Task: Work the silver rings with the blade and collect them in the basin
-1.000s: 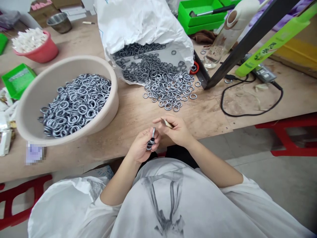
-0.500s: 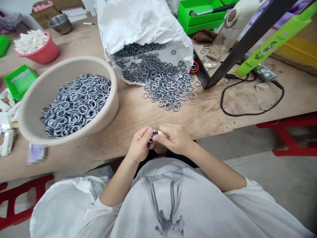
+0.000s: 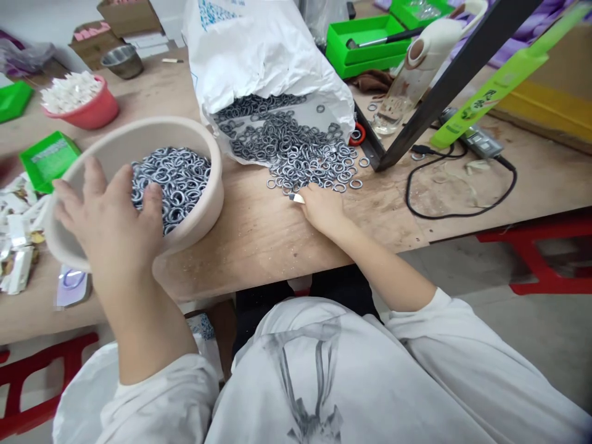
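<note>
My left hand point(image 3: 113, 222) is over the left side of a beige basin point(image 3: 215, 179), its fingers spread, with nothing seen in it. Inside the basin lies a heap of grey metal-looking rings point(image 3: 178, 179), partly behind the hand. My right hand point(image 3: 322, 209) is closed around a small white tool with a dark tip point(image 3: 297, 198), which sticks out to the left. Its fingertips are at the front edge of a pile of loose rings point(image 3: 319, 163); whether they also touch a ring I cannot tell. This pile spills from a white sack point(image 3: 272, 55) lying on its side.
A black metal post point(image 3: 435, 102) rises right of the sack, beside a clear bottle point(image 3: 398, 102) and a black cable point(image 3: 409, 191). Green trays point(image 3: 365, 34) stand behind. At left are a red bowl point(image 3: 104, 105) of white pieces and a green tray point(image 3: 50, 157).
My hands, together near the table's front edge before, have parted. The left moved left over the basin and opened; the right moved forward to the ring pile, keeping the tool.
</note>
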Action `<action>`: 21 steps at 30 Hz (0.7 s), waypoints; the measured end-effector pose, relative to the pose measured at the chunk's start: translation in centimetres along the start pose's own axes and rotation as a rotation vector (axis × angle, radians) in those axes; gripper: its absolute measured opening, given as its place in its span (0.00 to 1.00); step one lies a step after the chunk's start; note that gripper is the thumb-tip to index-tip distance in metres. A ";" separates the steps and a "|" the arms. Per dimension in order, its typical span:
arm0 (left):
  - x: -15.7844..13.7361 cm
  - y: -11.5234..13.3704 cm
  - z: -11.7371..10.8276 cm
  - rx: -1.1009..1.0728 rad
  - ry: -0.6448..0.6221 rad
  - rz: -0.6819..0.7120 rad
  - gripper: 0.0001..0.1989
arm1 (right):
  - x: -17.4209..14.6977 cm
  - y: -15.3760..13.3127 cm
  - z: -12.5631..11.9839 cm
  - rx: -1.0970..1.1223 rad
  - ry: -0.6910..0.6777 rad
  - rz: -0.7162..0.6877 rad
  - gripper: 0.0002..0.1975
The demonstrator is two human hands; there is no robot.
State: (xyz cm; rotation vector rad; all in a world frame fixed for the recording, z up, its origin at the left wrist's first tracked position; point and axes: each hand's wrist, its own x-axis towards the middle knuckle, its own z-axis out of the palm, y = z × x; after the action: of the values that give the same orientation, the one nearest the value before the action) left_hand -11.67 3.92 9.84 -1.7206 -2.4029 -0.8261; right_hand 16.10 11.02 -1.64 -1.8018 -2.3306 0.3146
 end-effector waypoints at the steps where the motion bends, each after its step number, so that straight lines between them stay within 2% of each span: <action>1: -0.4 0.2 0.2 0.058 0.106 0.042 0.25 | 0.1 0.0 0.0 0.042 0.019 0.000 0.11; 3: -1.8 0.8 1.0 0.001 0.322 0.167 0.20 | -0.4 0.2 -0.1 0.251 0.065 -0.037 0.08; 4: -2.8 1.1 1.8 -0.114 0.363 0.227 0.17 | -0.9 0.2 -0.2 0.421 0.068 -0.073 0.08; 5: -3.9 1.5 2.6 -0.266 0.342 0.260 0.15 | -1.6 0.1 -0.2 0.618 0.047 -0.115 0.08; 6: -5.1 2.0 3.6 -0.441 0.209 0.246 0.16 | -2.4 0.0 -0.2 0.820 0.002 -0.160 0.10; 9: -8.6 4.0 7.0 -0.926 -0.592 0.053 0.25 | -4.7 -0.9 -0.1 1.272 -0.187 -0.269 0.15; 10: -9.6 4.6 8.0 -1.069 -0.771 -0.055 0.29 | -5.2 -1.2 -0.1 1.338 -0.226 -0.287 0.17; 12: -11.2 5.8 9.4 -1.312 -1.029 -0.305 0.30 | -6.0 -1.5 0.1 1.365 -0.212 -0.293 0.18; 13: -11.7 6.3 9.8 -1.414 -1.081 -0.411 0.28 | -6.3 -1.5 0.1 1.330 -0.158 -0.285 0.18; 14: -12.1 6.6 10.0 -1.495 -1.081 -0.494 0.26 | -6.5 -1.5 0.1 1.263 -0.081 -0.276 0.18; 16: -12.5 7.2 10.2 -1.591 -0.971 -0.586 0.25 | -7.1 -1.2 0.1 1.061 0.058 -0.276 0.19; 19: -12.7 7.7 10.2 -1.589 -0.772 -0.652 0.24 | -8.1 -1.1 -0.1 0.743 0.132 -0.346 0.21; 21: -12.8 8.0 10.2 -1.557 -0.719 -0.688 0.24 | -8.8 -1.5 -0.2 0.600 0.153 -0.389 0.24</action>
State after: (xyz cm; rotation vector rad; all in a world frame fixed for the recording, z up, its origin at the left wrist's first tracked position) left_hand 2.68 -0.56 -0.40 -1.3423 -2.9500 -3.3072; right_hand 16.98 2.20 -1.16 -1.0372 -2.1063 0.6928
